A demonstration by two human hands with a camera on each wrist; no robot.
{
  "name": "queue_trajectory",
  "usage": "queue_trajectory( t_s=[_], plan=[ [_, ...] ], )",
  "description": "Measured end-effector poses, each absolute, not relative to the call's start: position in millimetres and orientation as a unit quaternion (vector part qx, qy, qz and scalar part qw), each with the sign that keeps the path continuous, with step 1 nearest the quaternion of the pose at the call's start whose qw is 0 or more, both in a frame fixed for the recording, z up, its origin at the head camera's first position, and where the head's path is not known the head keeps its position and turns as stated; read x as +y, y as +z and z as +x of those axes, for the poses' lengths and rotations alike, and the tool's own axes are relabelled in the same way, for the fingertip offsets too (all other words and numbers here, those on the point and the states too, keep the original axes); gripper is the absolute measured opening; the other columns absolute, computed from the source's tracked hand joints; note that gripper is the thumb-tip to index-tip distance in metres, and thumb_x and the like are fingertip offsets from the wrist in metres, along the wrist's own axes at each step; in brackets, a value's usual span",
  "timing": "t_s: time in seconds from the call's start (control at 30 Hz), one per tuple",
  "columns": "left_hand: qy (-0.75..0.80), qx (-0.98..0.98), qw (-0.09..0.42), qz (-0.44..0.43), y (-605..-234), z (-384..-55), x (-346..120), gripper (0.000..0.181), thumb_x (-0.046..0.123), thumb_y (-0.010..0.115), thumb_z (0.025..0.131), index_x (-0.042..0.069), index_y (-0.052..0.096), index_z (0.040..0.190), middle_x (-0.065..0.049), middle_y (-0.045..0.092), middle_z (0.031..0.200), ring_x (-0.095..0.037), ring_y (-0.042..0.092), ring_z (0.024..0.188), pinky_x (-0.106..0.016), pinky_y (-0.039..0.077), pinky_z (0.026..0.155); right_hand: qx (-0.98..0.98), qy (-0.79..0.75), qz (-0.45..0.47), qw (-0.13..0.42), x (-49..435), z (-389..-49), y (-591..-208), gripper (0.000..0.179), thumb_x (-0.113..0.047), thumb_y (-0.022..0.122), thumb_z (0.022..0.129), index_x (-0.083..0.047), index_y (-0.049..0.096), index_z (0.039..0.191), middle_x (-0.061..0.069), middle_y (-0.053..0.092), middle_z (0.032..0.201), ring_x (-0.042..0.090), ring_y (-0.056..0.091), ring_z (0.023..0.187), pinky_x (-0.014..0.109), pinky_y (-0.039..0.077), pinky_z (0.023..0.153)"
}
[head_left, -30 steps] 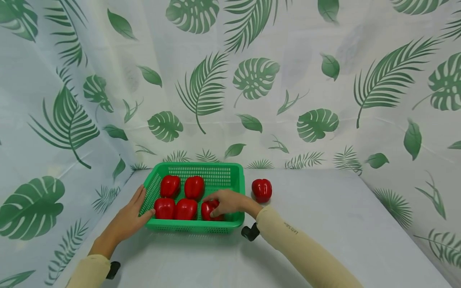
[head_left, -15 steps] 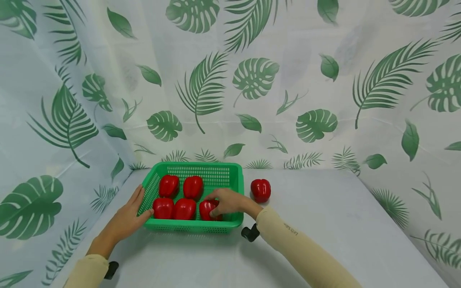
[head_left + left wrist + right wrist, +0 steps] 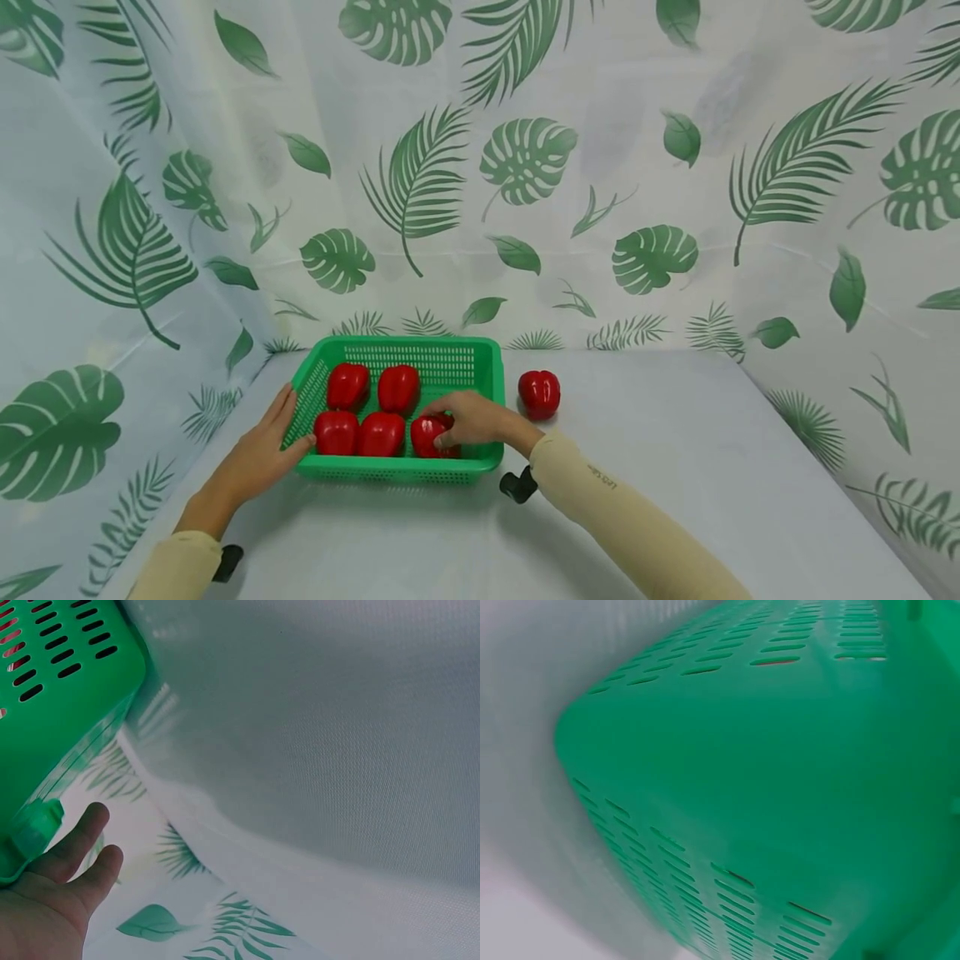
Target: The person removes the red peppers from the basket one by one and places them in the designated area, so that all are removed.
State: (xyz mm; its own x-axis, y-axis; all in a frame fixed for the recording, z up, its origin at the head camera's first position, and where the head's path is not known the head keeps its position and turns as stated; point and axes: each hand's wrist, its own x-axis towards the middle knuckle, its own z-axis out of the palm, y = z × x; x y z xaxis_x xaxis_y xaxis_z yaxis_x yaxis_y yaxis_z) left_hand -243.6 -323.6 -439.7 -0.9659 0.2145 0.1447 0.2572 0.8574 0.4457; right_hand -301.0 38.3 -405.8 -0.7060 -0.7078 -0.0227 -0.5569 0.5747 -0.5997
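Observation:
A green plastic basket (image 3: 390, 465) with slotted walls holds several glossy red bell peppers, among them one at the back left (image 3: 348, 386). Inside its front right part, my right hand (image 3: 474, 418) grips a red bell pepper (image 3: 425, 436) from above, with fingers and thumb around it. At the basket's left side rests my left hand (image 3: 264, 457), its thumb by the front left rim. The left wrist view shows straight fingers (image 3: 94, 821) against the outside of the basket (image 3: 71, 735). Only the basket's corner (image 3: 705, 757) fills the right wrist view; the right hand is hidden there.
Another red bell pepper (image 3: 539, 395) stands on the pale tabletop (image 3: 645, 442), just right of the basket. White curtains with green leaf prints (image 3: 528, 158) close off the back and both sides of the table.
The whole head view shifts slightly left. Under my right hand, the gripped bell pepper has turned a little; the hands stay in nearly the same places on the basket and pepper.

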Motion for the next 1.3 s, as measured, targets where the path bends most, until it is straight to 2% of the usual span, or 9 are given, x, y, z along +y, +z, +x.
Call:
queue_trajectory(
  t_s=[0.2,0.5,0.93,1.1,1.23,1.3],
  plan=[
    [-0.237,-0.962,0.049,-0.124,-440.6,-244.8,-325.7,0.093,0.046,0.058,0.107,-0.014,0.016,0.164,-0.032,0.01,0.174,-0.062,0.033,0.147,-0.077,0.04,0.106,0.88,-0.285,-0.363,0.11,37.2,-300.1,-405.7,0.04,-0.008,0.081,0.096,-0.005,0.074,0.135,0.006,0.073,0.122,0.026,0.061,0.116,0.03,0.06,0.084],
    [-0.236,-0.962,0.049,-0.124,-441.4,-244.6,-325.7,0.093,0.046,0.058,0.107,-0.014,0.017,0.164,-0.032,0.012,0.173,-0.062,0.035,0.145,-0.077,0.042,0.106,0.883,-0.314,-0.332,0.111,36.9,-302.3,-405.5,0.037,-0.011,0.08,0.098,-0.005,0.075,0.134,0.003,0.076,0.115,0.022,0.064,0.107,0.031,0.059,0.085],
    [-0.242,-0.962,0.047,-0.121,-440.6,-242.0,-322.1,0.093,0.046,0.058,0.106,-0.013,0.017,0.164,-0.032,0.011,0.173,-0.062,0.032,0.147,-0.078,0.039,0.107,0.873,-0.366,-0.293,0.134,44.2,-305.5,-398.3,0.042,-0.016,0.08,0.098,-0.004,0.071,0.137,0.008,0.073,0.126,0.028,0.065,0.118,0.039,0.062,0.089],
    [-0.242,-0.962,0.048,-0.12,-440.7,-242.0,-321.2,0.092,0.046,0.058,0.106,-0.014,0.018,0.164,-0.032,0.012,0.173,-0.063,0.034,0.146,-0.078,0.041,0.105,0.869,-0.377,-0.289,0.139,47.0,-303.8,-394.1,0.038,-0.017,0.08,0.097,-0.005,0.071,0.132,0.008,0.072,0.124,0.028,0.064,0.116,0.039,0.063,0.087],
    [-0.237,-0.963,0.044,-0.119,-440.2,-242.8,-322.0,0.093,0.047,0.057,0.107,-0.014,0.017,0.164,-0.032,0.011,0.174,-0.063,0.034,0.146,-0.078,0.041,0.105,0.862,-0.393,-0.285,0.143,49.8,-302.6,-389.4,0.04,-0.019,0.08,0.097,-0.006,0.071,0.134,0.009,0.072,0.126,0.025,0.066,0.112,0.038,0.064,0.084],
    [-0.236,-0.964,0.045,-0.118,-439.6,-242.7,-322.6,0.093,0.047,0.057,0.107,-0.014,0.017,0.164,-0.032,0.011,0.174,-0.063,0.034,0.146,-0.078,0.041,0.105,0.855,-0.407,-0.285,0.145,51.4,-302.8,-387.2,0.042,-0.02,0.081,0.097,-0.006,0.071,0.136,0.01,0.072,0.126,0.024,0.068,0.107,0.042,0.064,0.085]
  ],
)
